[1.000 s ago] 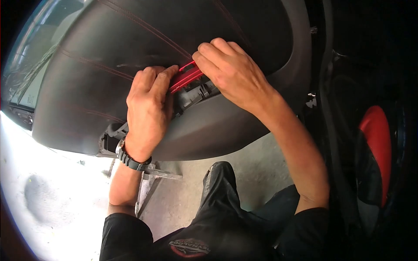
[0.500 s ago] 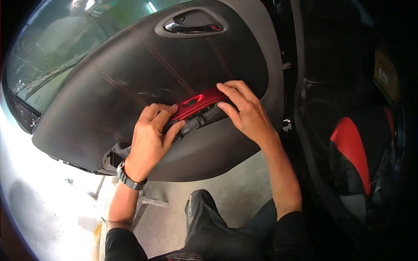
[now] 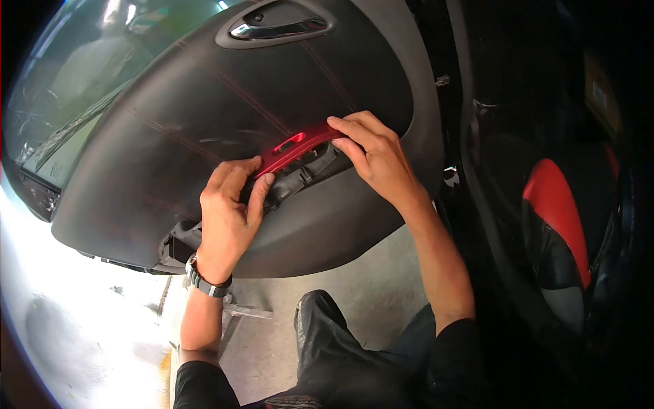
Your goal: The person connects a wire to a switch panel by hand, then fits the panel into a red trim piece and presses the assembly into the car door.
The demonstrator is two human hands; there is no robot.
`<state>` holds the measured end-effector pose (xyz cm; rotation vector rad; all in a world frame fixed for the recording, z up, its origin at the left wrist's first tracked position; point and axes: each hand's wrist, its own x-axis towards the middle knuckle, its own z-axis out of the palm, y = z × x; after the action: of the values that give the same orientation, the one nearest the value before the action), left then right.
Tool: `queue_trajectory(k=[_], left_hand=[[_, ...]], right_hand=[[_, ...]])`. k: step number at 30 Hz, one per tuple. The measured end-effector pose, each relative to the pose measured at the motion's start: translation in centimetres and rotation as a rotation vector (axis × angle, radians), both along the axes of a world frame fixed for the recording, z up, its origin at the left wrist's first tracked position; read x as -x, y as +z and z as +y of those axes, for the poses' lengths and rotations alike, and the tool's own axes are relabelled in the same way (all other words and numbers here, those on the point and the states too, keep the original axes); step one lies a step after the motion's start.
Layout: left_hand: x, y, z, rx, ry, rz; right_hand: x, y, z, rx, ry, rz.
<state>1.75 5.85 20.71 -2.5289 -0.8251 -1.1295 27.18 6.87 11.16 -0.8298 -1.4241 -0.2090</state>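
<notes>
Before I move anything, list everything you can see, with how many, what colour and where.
Red trim piece: 1, red, between both hands
Exposed plastic base: 1, dark grey, just below the trim
Door panel: 1, black with red stitching, centre
Door handle: 1, chrome, top of panel
Window: 1, greenish, upper left
Seat: 1, red, black and grey, far right
Box: 1, dim brown, upper right, contents unclear
Bar: 1, pale, below the door
Floor: 1, grey, bottom
Wristwatch: 1, dark, left wrist
Sleeves: 2, black, bottom
Trousers: 1 pair, dark, bottom centre
Left hand: 1, bare, trim's lower-left end
Right hand: 1, bare, trim's upper-right end
</notes>
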Motion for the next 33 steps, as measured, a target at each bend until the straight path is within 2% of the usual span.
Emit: queue_trajectory(k=[6, 10, 15, 19, 26, 33], left_hand=[[0.2, -0.2, 0.1, -0.029, -0.03, 0.013], [-0.6, -0.6, -1.2, 0.017, 0.24, -0.028], [0.2, -1.1, -0.1, -0.059, 0.155, -0.039], [0.2, -1.7, -0.2, -0.06, 0.18, -0.024], [-0.2, -2.9, 1.1, -0.23, 0.16, -0.076], [-0.1, -2.7, 1.0, -0.23, 0.17, -0.015]], right_hand=[[0.3, -1.1, 1.2, -0.163, 0.056, 0.109], [1.5, -1.9, 2.0, -0.221, 0.036, 0.191], [1.5, -2.2, 2.7, -0.275, 0.071, 0.24], [0.9, -2.7, 3.2, -0.326, 0.098, 0.267], [0.5, -3.4, 4.1, -0.364, 0.179, 0.344], [1.0, -3.0, 4.3, -0.423, 0.211, 0.405]])
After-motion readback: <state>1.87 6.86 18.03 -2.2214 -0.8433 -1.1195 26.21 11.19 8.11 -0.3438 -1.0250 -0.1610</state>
